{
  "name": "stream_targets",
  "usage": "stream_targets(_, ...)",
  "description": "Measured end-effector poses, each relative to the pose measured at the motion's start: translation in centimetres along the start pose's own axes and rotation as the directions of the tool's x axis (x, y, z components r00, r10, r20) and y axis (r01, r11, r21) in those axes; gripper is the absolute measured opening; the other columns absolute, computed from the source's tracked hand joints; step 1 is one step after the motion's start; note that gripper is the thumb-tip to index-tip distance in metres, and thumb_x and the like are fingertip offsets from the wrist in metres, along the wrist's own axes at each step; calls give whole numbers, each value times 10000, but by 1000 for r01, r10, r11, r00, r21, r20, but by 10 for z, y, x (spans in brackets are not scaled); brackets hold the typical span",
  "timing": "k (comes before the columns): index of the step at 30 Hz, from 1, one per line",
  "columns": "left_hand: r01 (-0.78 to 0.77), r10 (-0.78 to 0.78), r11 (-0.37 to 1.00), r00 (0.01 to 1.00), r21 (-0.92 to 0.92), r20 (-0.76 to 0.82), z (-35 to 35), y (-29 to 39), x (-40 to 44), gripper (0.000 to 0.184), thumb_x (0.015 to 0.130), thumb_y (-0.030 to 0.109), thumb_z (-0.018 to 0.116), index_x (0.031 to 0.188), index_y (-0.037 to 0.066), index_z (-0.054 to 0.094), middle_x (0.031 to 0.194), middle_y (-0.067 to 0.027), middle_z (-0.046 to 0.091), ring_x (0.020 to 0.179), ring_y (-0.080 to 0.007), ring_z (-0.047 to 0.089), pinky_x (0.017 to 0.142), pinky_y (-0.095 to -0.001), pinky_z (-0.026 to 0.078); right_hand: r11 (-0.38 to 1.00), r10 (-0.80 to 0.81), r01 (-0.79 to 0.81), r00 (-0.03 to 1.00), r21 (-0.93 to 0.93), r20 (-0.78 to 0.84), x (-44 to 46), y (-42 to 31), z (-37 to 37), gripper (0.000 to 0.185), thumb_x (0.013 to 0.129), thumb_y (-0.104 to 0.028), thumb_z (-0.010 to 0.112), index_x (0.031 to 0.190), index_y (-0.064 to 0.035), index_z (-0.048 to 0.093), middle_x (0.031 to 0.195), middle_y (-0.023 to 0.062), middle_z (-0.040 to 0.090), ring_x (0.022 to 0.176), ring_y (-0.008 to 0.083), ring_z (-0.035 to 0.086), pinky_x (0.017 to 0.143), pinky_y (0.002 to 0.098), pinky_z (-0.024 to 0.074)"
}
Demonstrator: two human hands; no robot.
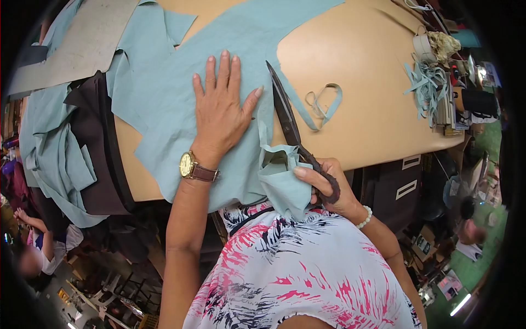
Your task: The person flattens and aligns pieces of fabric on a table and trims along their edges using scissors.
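Light blue-green fabric (pixel 159 93) is spread over the tan table. My left hand (pixel 222 112) lies flat on it with the fingers apart, a watch (pixel 189 166) on its wrist. Long dark scissors (pixel 285 109) are in my right hand (pixel 329 186), its fingers wrapped round the handles. Their blades point away from me along the fabric's right edge. A bunched fold of the fabric (pixel 287 189) hangs beside the right thumb at the table's front edge. Right of the blades, a thin curled strip of the fabric (pixel 331 104) rests on the table.
A pile of cut strips (pixel 427 85) sits at the table's right end near a roll of tape (pixel 423 46). At the left are a grey flat sheet (pixel 82 41), dark cloth (pixel 96 148) and more draped fabric (pixel 49 142). People appear at both far sides.
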State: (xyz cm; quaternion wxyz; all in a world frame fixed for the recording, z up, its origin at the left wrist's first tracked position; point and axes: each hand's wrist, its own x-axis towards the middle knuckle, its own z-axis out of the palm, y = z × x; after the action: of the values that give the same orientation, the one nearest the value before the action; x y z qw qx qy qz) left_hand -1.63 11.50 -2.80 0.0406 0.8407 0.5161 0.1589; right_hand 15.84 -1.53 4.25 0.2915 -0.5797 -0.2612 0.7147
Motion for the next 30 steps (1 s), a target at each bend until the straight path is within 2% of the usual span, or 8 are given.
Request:
stream_targets(9, 39, -38, 999, 998, 27, -48, 2, 10, -5, 589, 888, 377, 442, 1342, 36, 287, 1406, -139, 266, 1290, -347, 233, 986, -563, 208, 1000, 13, -12, 1000, 24, -27, -1, 7, 7, 327, 818, -309, 615, 788, 15, 597, 561, 4, 531, 411, 29, 447, 377, 172, 336)
stream_targets(12, 31, -30, 999, 998, 26, -60, 2, 9, -4, 585, 886, 382, 437, 1327, 21, 305, 1395, -153, 277, 1278, -360, 246, 979, -571, 212, 999, -34, 34, 999, -11, -12, -2, 1, 8, 321, 816, -307, 616, 775, 10, 588, 560, 4, 522, 410, 32, 451, 379, 173, 337)
stream_targets(17, 22, -20, 999, 998, 30, -68, 2, 8, -4, 574, 888, 386, 426, 1300, -5, 341, 1378, -174, 293, 1265, -375, 253, 973, -580, 211, 991, -87, 90, 995, 96, -38, 9, 0, 9, 331, 808, -319, 620, 735, 0, 567, 548, 1, 499, 408, 46, 452, 386, 180, 345)
stream_targets(20, 39, -36, 998, 998, 53, -55, 3, 8, -4, 592, 882, 393, 439, 1336, 40, 297, 1399, -146, 275, 1279, -351, 251, 973, -573, 228, 987, -101, 106, 994, 118, -43, 12, -3, 11, 346, 804, -333, 619, 726, -1, 562, 542, 1, 493, 408, 51, 453, 389, 183, 346)
stream_targets(30, 64, -54, 992, 994, 109, -94, 12, 9, -6, 594, 862, 402, 471, 1327, 63, 325, 1393, -105, 301, 1266, -321, 286, 967, -565, 255, 982, -87, 97, 994, 160, -70, 15, 1, 19, 333, 814, -319, 616, 710, -9, 552, 538, -6, 493, 410, 47, 449, 393, 176, 340)
